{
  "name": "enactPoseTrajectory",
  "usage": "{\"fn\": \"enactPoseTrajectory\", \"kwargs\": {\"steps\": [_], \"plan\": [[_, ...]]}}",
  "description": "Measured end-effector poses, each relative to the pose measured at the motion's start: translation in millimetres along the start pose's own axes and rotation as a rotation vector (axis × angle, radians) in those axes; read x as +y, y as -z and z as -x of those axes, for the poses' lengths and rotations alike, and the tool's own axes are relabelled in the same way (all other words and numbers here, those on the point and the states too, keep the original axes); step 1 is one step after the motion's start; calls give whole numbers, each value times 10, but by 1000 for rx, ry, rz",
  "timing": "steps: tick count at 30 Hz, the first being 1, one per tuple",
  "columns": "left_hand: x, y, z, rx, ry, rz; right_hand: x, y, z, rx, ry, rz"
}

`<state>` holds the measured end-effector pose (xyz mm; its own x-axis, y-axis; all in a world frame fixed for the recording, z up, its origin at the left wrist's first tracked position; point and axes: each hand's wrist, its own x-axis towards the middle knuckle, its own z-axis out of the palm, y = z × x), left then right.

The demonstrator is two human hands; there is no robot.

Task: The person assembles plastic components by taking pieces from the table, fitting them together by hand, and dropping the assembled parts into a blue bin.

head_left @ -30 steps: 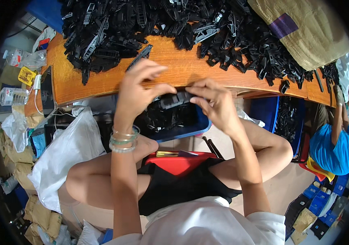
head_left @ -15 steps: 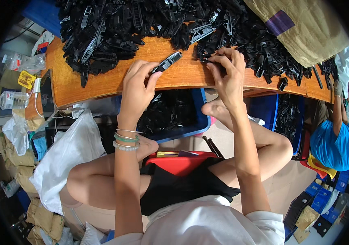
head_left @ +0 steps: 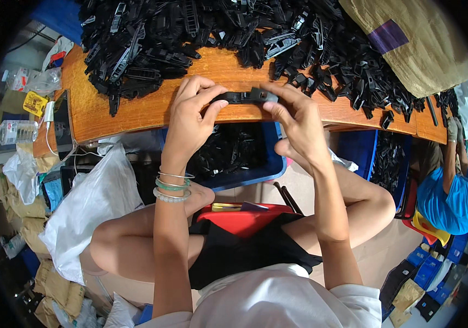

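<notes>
Just above the front edge of the wooden table (head_left: pixel 234 113), my left hand (head_left: pixel 193 113) pinches one end of a long, narrow black plastic part (head_left: pixel 236 98). My right hand (head_left: pixel 301 117) grips a smaller black plastic piece (head_left: pixel 260 94) between thumb and fingers, against the right end of the long part. The two pieces touch in a nearly level line; whether they are joined I cannot tell. Beyond my hands lie a heap of long ladder-like black parts (head_left: pixel 146 52) at the left and a heap of small black pieces (head_left: pixel 349 71) at the right.
Below the table edge is a blue bin (head_left: pixel 271 164) of black parts, with another blue bin (head_left: pixel 366 158) to its right. A beige sack (head_left: pixel 420 54) covers the back right corner. A white plastic bag (head_left: pixel 89 208) sits left. A co-worker in a blue shirt (head_left: pixel 450 199) sits far right.
My right hand has left the right heap's edge with a small black piece and brought it to the long part. My left hand has turned that part from slanted to nearly level.
</notes>
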<state>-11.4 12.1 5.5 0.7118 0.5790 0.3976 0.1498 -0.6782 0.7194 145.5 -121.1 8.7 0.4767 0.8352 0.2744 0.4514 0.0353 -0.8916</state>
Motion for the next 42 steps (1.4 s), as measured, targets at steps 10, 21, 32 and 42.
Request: {"fn": "enactPoseTrajectory", "kwargs": {"steps": [10,21,32,42], "plan": [[1,8,-10,-5,-38,2,-53,73,-154,-128,-41,86],[15,-47,-24,-24,-78,13,-98,-97,-72,-13,144,377],[-107,-216,-470,96,-58,-22,-72,123,106,299,123,449],[109,-217,-450,-89,-441,-523,150,218,-128,220,223,630]]}}
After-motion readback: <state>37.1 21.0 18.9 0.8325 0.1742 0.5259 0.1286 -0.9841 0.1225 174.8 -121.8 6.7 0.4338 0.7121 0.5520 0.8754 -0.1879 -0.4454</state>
